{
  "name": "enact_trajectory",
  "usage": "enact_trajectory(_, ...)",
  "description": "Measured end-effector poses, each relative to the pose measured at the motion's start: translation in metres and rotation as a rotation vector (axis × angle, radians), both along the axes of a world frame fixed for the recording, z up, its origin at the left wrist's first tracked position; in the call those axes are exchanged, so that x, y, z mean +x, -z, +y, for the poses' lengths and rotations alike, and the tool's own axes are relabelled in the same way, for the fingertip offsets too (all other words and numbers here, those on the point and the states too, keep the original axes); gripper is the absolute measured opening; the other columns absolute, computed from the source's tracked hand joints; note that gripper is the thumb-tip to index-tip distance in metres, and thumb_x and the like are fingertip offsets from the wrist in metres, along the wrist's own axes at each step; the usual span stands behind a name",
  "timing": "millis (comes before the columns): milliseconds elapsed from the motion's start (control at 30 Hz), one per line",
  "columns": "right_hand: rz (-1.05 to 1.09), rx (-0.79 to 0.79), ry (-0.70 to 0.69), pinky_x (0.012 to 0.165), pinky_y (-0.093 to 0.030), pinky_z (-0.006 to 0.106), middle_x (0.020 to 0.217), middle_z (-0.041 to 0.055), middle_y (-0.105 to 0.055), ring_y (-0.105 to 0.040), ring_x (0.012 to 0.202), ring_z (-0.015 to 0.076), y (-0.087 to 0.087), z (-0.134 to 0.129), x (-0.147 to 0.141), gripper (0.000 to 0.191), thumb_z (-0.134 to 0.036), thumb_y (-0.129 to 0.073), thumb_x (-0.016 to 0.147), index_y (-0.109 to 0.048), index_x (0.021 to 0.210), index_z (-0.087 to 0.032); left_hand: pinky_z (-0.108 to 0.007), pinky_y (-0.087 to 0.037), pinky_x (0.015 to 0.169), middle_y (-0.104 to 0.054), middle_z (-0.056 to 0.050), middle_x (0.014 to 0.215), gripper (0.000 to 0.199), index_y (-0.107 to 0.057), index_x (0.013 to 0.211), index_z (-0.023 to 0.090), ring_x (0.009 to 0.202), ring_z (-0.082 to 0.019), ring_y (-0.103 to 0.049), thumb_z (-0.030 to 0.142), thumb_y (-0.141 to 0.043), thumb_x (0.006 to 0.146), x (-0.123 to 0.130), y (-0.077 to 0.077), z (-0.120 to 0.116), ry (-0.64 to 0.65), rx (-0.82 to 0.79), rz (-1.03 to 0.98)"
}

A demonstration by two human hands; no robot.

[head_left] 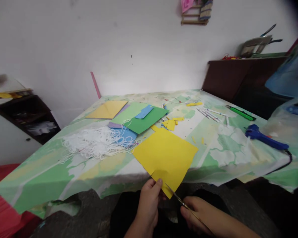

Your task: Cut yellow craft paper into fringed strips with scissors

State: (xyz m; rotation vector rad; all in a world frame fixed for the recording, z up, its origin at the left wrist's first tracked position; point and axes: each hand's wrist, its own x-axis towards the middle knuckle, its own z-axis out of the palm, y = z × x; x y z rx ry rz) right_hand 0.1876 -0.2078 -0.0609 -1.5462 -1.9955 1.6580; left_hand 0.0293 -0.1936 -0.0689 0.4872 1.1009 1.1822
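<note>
A yellow sheet of paper (167, 153) lies partly on the table, its near corner reaching past the front edge. My left hand (149, 200) pinches that sheet near its lower left edge, thumb on top. In my right hand (196, 211) is a pair of scissors (178, 198), whose blades meet the sheet close to its near corner. A short slit shows in the paper by my left thumb. The fingers in the scissor handles are partly hidden.
White string (94, 143) lies tangled left of coloured sheets (149, 120). Yellow scraps (170, 124), white markers (211, 114), a green cutter (242, 113) and a blue glue gun (265, 137) with a cord are spread rightward. A patterned cloth (47, 175) covers the table.
</note>
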Motion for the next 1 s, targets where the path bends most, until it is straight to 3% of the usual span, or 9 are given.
enact_trajectory(133, 0.083, -0.081, -0.003, 0.042, -0.032, 0.017, 0.064, 0.0037, -0.054, -0.047, 0.05, 0.0093, 0.003, -0.001, -0.002, 0.042, -0.05, -0.034, 0.076, -0.05, 0.077, -0.012, -0.02, -0.032, 0.041, -0.057, -0.003, 0.053, 0.022, -0.055, 0.064, 0.01, 0.042, -0.008, -0.046, 0.031, -0.061, 0.061, -0.014, -0.002, 0.002, -0.01, 0.014, 0.068)
enact_trajectory(367, 0.137, -0.136, -0.014, 0.046, -0.035, 0.018, 0.067, 0.0045, -0.053, -0.047, 0.054, 0.0089, -0.006, -0.002, -0.01, 0.048, -0.058, -0.032, 0.074, -0.047, 0.075, -0.013, -0.022, -0.035, 0.042, -0.055, -0.001, 0.053, 0.02, -0.055, 0.066, 0.011, 0.044, -0.01, -0.048, 0.031, -0.06, 0.062, -0.028, -0.01, 0.002, 0.043, 0.017, 0.143)
enact_trajectory(667, 0.17, -0.164, 0.016, 0.043, -0.034, 0.017, 0.064, 0.0034, -0.053, -0.046, 0.05, 0.0075, -0.004, -0.006, -0.025, 0.049, -0.059, -0.032, 0.074, -0.047, 0.076, -0.012, -0.021, -0.036, 0.041, -0.057, -0.001, 0.054, 0.019, -0.054, 0.068, 0.011, 0.043, -0.009, -0.048, 0.029, -0.059, 0.063, -0.042, -0.006, 0.0, 0.078, -0.001, 0.177)
enact_trajectory(867, 0.152, -0.171, 0.035, 0.044, -0.034, 0.017, 0.06, 0.0024, -0.051, -0.046, 0.049, 0.0077, -0.007, -0.008, -0.036, 0.048, -0.058, -0.03, 0.075, -0.045, 0.074, -0.012, -0.022, -0.038, 0.046, -0.063, -0.005, 0.067, 0.019, -0.054, 0.079, 0.011, 0.05, -0.011, -0.053, 0.026, -0.056, 0.067, -0.045, -0.006, 0.001, 0.106, 0.013, 0.066)
enact_trajectory(1000, 0.149, -0.096, 0.012, 0.043, -0.032, 0.017, 0.06, 0.0024, -0.051, -0.045, 0.05, 0.0082, -0.003, -0.009, -0.038, 0.044, -0.054, -0.032, 0.076, -0.046, 0.073, -0.012, -0.024, -0.041, 0.052, -0.065, -0.008, 0.072, 0.019, -0.055, 0.081, 0.01, 0.059, -0.014, -0.057, 0.023, -0.057, 0.067, -0.044, -0.011, -0.001, 0.141, 0.008, -0.044)
